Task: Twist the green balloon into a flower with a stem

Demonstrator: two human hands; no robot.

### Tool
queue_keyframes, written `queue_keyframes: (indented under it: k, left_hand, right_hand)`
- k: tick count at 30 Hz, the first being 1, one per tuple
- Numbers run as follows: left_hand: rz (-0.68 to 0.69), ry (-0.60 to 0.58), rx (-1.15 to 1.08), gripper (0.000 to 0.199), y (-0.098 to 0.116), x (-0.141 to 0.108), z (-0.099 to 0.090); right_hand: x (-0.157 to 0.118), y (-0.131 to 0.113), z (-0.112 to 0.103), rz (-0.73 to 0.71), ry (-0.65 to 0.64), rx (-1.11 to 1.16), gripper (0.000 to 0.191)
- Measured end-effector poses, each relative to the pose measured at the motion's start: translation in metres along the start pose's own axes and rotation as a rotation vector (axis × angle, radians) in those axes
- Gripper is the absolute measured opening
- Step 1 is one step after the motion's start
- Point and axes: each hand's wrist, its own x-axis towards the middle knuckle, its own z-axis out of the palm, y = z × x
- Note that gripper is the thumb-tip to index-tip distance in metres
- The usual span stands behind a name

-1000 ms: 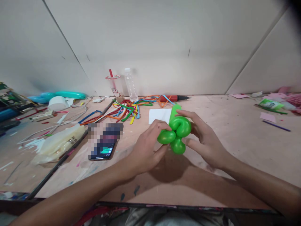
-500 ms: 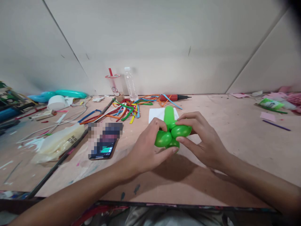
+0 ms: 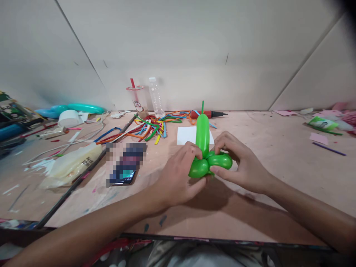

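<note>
Between my hands is a green twisted balloon (image 3: 202,135), held over the table near its middle. One long segment stands up, ending in a thin uninflated tip, and several short rounded segments cluster at its base. My left hand (image 3: 180,174) is closed around the left bubbles, its fingers curled over them and the thumb below. With thumb and fingers, my right hand (image 3: 239,163) grips the right bubbles. The underside of the cluster is partly hidden by my fingers. A white paper sheet (image 3: 185,135) lies just behind the balloon.
Uninflated balloons (image 3: 155,128) lie in a tangled pile at the back, near a red hand pump (image 3: 204,114). A water bottle (image 3: 156,98) and a drink cup (image 3: 137,100) stand by the wall. Left are a phone (image 3: 126,163) and a plastic bag (image 3: 75,163).
The green balloon has tilted so its long segment stands more upright, with the thin tip now showing. Both hands stay on the bubbles; the view has shifted slightly.
</note>
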Motion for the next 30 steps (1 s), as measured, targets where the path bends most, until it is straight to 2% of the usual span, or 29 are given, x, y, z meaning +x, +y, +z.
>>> queue_keyframes:
  k: [2, 5, 8, 11, 13, 15, 16, 17, 19, 21, 23, 25, 27, 28, 30]
  left_hand:
    - [0.010, -0.012, -0.005, 0.023, -0.003, -0.001, 0.002]
    - [-0.073, -0.009, -0.048, 0.022, -0.006, -0.003, 0.004]
    - [-0.137, 0.017, -0.066, 0.024, -0.006, -0.003, 0.004]
    - [-0.114, 0.020, -0.023, 0.028, -0.006, -0.001, 0.002]
    - [-0.094, 0.002, 0.003, 0.032, -0.007, 0.001, -0.002]
    - [-0.057, -0.038, 0.022, 0.033, -0.008, 0.003, -0.007]
    - [-0.032, -0.063, 0.036, 0.032, -0.009, 0.004, -0.009]
    - [-0.005, -0.087, 0.053, 0.031, -0.010, 0.005, -0.011]
    - [0.040, -0.120, 0.100, 0.030, -0.011, 0.006, -0.014]
    - [0.077, -0.121, 0.128, 0.032, -0.013, 0.006, -0.015]
    - [0.097, -0.111, 0.053, 0.036, -0.013, 0.005, -0.017]
    - [0.066, -0.098, -0.116, 0.046, -0.014, 0.005, -0.019]
    - [-0.019, -0.099, -0.270, 0.065, -0.014, 0.004, -0.022]
    - [-0.067, -0.109, -0.313, 0.073, -0.014, 0.004, -0.023]
    - [-0.134, -0.155, -0.359, 0.075, -0.014, 0.005, -0.023]
  right_hand:
    - [0.001, 0.004, 0.000, 0.032, -0.040, 0.024, 0.019]
    - [0.001, 0.007, 0.001, 0.116, -0.074, 0.011, 0.017]
    - [0.000, 0.009, 0.002, 0.153, -0.068, 0.020, 0.020]
    - [0.001, 0.013, 0.000, 0.159, -0.026, 0.023, 0.018]
    - [0.002, 0.016, -0.005, 0.120, 0.075, -0.088, 0.017]
    - [0.004, 0.017, -0.012, 0.010, 0.187, -0.310, 0.018]
    - [0.005, 0.018, -0.015, -0.065, 0.194, -0.428, 0.023]
    - [0.006, 0.017, -0.018, -0.138, 0.151, -0.525, 0.032]
    - [0.007, 0.016, -0.022, -0.203, -0.030, -0.622, 0.054]
    - [0.006, 0.015, -0.021, -0.125, -0.202, -0.627, 0.067]
    - [0.005, 0.013, -0.019, 0.001, -0.308, -0.597, 0.062]
    - [0.004, 0.011, -0.017, 0.061, -0.369, -0.574, 0.039]
    - [0.003, 0.008, -0.016, 0.067, -0.380, -0.572, 0.023]
    - [0.002, 0.006, -0.015, 0.067, -0.369, -0.578, 0.021]
    - [0.002, 0.002, -0.014, 0.054, -0.343, -0.580, 0.029]
